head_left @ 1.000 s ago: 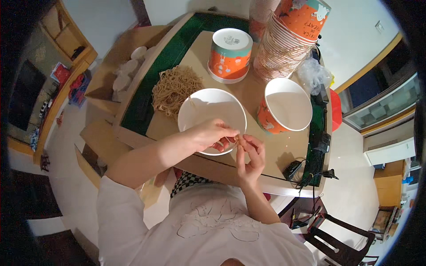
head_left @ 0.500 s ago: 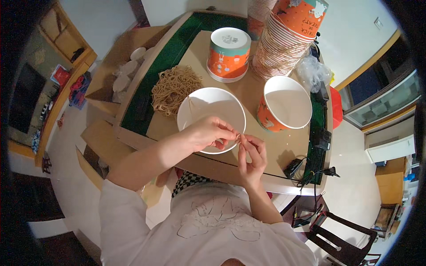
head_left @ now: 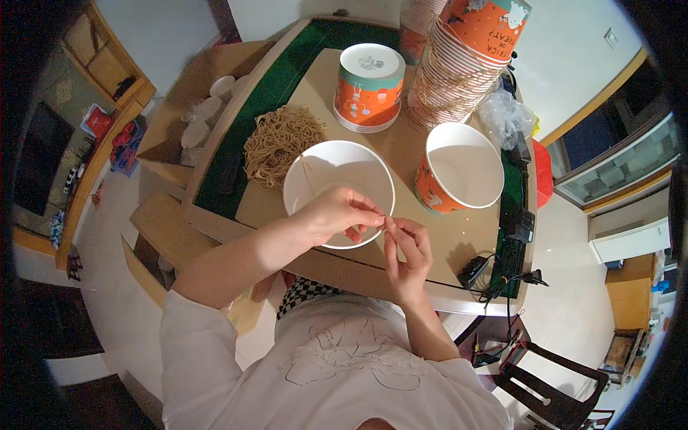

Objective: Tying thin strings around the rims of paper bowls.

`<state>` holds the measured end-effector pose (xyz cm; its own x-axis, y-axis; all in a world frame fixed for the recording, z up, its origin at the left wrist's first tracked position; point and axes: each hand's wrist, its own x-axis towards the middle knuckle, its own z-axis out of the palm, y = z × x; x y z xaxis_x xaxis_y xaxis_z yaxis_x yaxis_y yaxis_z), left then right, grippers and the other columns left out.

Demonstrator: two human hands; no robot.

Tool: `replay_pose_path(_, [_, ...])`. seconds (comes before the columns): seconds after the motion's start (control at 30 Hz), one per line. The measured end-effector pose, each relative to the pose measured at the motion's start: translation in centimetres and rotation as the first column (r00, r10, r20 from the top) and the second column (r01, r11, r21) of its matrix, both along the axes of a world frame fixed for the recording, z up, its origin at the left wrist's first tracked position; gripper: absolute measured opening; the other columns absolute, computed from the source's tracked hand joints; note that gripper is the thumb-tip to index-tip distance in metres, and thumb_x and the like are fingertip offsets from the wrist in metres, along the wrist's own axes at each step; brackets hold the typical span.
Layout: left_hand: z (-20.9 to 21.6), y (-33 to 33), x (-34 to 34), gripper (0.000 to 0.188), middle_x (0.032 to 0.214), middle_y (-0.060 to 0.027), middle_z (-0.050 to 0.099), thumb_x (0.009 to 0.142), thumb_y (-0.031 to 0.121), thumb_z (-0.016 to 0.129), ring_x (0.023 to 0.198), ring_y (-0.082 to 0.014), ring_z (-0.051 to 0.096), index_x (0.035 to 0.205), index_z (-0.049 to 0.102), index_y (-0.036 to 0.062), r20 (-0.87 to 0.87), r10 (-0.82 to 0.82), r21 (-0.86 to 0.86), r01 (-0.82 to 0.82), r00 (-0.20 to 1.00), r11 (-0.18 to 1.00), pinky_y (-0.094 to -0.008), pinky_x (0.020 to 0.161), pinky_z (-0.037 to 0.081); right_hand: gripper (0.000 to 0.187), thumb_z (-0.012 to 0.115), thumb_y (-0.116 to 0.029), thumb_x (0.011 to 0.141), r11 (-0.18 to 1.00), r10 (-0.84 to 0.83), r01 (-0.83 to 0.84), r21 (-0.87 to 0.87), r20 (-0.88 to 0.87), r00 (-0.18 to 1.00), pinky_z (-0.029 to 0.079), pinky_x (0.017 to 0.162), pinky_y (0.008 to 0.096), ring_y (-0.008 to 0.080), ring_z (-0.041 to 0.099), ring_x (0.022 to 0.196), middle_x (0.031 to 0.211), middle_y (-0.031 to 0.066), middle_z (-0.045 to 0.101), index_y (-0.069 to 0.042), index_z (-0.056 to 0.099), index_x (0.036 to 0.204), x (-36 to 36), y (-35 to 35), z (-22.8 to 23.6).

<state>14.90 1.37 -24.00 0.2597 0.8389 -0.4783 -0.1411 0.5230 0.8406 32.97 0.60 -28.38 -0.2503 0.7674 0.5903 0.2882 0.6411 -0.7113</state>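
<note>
My left hand (head_left: pixel 340 215) is closed in a pinch over the near rim of a white-lined paper bucket (head_left: pixel 308 197). Fingertip to fingertip with it, my right hand (head_left: pixel 410 251) is pinched too, just beyond the bucket's right side. Between them is a small bit of tan cord, almost wholly hidden by the fingers now. A thin length of tan cord (head_left: pixel 307 172) shows against the bucket's inner left wall. Behind the bucket to the left lies a tangled heap of tan cords (head_left: pixel 283 147).
An orange bucket (head_left: pixel 464 168) stands mouth-up at right. Upside-down buckets (head_left: pixel 369 97) sit behind, beside a tall stack of buckets (head_left: pixel 455 79). Black adapters (head_left: pixel 519 226) and cables lie along the table's right edge. An open cardboard box (head_left: pixel 204 100) holding white pieces is at left.
The bucket under my hands has shifted very slightly left. My fingertips have closed tighter together, covering the small cord loop that showed between them before.
</note>
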Motion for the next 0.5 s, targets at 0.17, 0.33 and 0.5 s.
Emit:
replay_pose_path(0.17, [-0.4,0.0,-0.1,0.02,0.079,-0.0009,0.061,0.083,0.016,0.066,0.069,-0.0067,0.055,0.095,0.065,0.0012,-0.067,-0.003,0.056,0.006,0.998,0.998,-0.0207,0.052,0.046,0.022,0.06,0.007,0.082,0.944,0.082,-0.138,-0.3,-0.193,0.978,0.046,0.074,0.0237,0.0146,0.057,0.083,0.095,0.009,0.06,0.0,0.065,0.102,0.0,0.3,0.9])
replay_pose_path(0.33, [-0.1,-0.2,-0.1,0.017,0.081,-0.0036,0.063,0.084,0.014,0.064,0.067,-0.0074,0.055,0.093,0.065,0.0,-0.097,0.006,0.1,0.004,0.995,0.995,-0.0225,0.052,0.048,0.01,0.064,0.001,0.081,0.917,0.082,-0.168,-0.361,-0.242,0.967,0.045,0.069,0.0232,0.0114,0.055,0.076,0.087,0.006,0.06,0.001,0.064,0.091,-0.2,1.1,0.2])
replay_pose_path(0.5, [0.5,-0.4,0.0,0.016,0.081,-0.0042,0.064,0.087,0.013,0.061,0.067,-0.0073,0.055,0.093,0.065,-0.0014,-0.061,0.042,0.134,-0.034,0.997,0.99,-0.0219,0.051,0.048,0.005,0.066,0.0,0.08,0.904,0.069,-0.171,-0.392,-0.262,0.962,0.045,0.065,0.0231,0.0105,0.055,0.071,0.08,0.0049,0.059,0.0,0.062,0.083,-0.3,1.4,0.2])
